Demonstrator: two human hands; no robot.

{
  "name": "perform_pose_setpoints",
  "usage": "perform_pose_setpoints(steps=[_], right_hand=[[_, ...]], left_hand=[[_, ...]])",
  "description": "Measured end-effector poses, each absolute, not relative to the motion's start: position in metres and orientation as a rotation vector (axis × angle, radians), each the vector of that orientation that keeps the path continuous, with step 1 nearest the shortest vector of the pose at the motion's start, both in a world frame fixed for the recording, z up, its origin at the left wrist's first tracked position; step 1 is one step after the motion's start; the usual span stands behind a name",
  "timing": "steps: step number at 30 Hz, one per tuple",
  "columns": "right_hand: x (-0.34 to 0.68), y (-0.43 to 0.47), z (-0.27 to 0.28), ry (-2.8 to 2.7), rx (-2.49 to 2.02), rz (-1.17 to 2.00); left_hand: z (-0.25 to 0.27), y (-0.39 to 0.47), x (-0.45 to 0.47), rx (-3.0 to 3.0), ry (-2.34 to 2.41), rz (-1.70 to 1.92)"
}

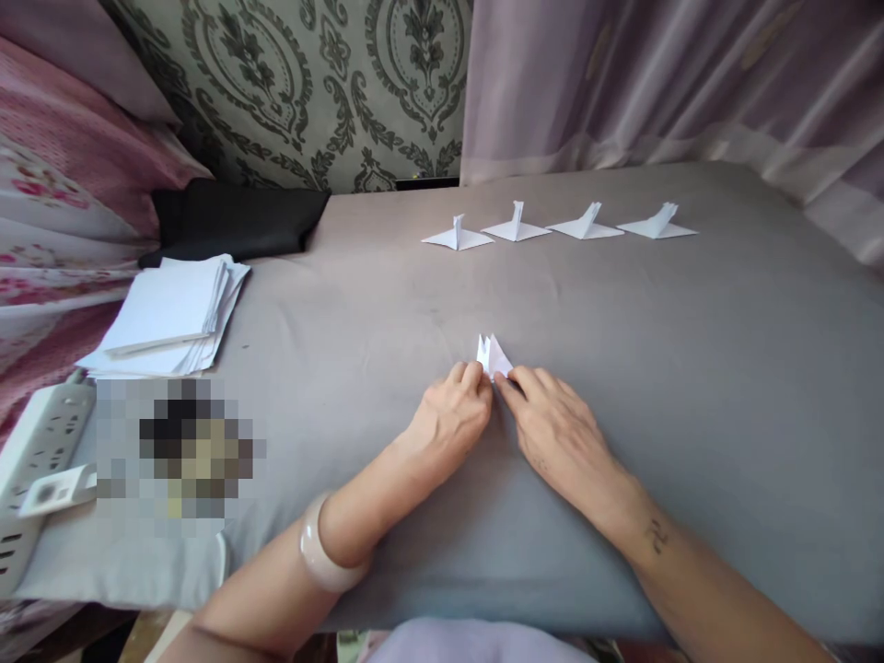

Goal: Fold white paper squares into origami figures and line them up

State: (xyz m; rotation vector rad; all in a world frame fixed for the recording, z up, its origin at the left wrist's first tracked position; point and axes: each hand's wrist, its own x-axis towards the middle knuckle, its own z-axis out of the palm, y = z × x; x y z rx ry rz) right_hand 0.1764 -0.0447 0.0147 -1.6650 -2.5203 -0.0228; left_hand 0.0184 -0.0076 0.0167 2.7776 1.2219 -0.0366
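Both forearms bare, stretched forward and converging toward the small folded paper [493, 356]. Left hand [452, 419] palm down just left of the paper and slightly nearer the body, knuckles up, fingers curled, fingertips [473, 373] pressed against the paper's near left edge. Pale bangle [324, 557] around the left wrist, well back from the paper. Right hand [559, 428] palm down just right of the paper, fingers extended and angled leftward, index fingertip [503, 380] touching the paper's near right edge. Fingertips of both hands almost meeting right below the paper. Small dark mark on the right wrist, farther back from the paper.
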Motion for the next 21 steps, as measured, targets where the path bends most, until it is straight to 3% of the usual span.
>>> perform_pose_setpoints(steps=[10, 21], right_hand=[[0.186, -0.041, 0.016, -2.408, -1.738, 0.146], [0.195, -0.026, 0.001, -1.956, -1.803, 0.329]], left_hand=[[0.014, -0.006, 0.013, 2.688, 1.262, 0.045], [0.006, 0.018, 0.005, 1.899, 1.381, 0.641]])
